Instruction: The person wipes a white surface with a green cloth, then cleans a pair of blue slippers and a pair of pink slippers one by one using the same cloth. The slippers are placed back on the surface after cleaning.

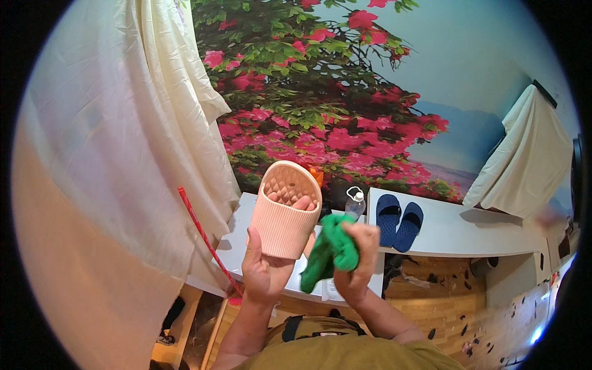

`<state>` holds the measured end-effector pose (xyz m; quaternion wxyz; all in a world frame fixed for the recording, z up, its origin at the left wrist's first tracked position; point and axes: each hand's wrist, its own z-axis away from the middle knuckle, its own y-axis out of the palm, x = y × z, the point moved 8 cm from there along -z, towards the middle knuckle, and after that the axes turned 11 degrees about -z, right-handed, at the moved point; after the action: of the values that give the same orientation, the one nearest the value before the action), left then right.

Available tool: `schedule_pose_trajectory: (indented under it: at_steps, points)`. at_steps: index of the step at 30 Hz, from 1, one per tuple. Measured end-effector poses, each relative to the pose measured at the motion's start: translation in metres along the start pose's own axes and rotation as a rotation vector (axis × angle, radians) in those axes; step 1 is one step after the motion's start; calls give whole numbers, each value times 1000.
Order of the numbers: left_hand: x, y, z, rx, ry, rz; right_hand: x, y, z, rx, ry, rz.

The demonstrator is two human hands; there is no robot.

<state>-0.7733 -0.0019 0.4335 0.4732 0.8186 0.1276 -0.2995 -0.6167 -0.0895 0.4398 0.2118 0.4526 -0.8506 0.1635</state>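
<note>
My left hand point(266, 271) grips a pale pink slide slipper point(285, 233) with a ribbed strap, held up in front of me. Its thumb presses on the strap's outside, and fingertips show inside the foot opening against the patterned insole. Bunched in my right hand point(364, 256) is a green cloth point(330, 254), just to the right of the slipper; the hand is somewhat blurred. Between cloth and slipper a small gap shows. Part of the left hand's fingers is hidden behind the strap.
A pair of dark blue slippers point(398, 225) lies on a white shelf point(475, 231) to the right. A clear bottle point(355, 205) stands behind the cloth. A red stick point(206, 235) leans at the left near a pale curtain point(117, 154). Dark scraps dot the wooden floor point(431, 302).
</note>
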Motion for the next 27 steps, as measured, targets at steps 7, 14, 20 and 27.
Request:
schedule_pose_trajectory:
  at_steps: [7, 14, 20, 27]
  points:
    - [16, 5, 0, -22, -22, 115, -12, 28, 20, 52, 71, -98]
    - [-2, -25, -5, -184, 115, -116, -44, 35, 71, 197, 503, -319]
    - [7, -35, 21, -247, 205, -775, -29, -31, -11, -50, 175, -121]
    - [4, -15, 38, -198, 259, -915, 2, -9, -56, 248, -144, 248]
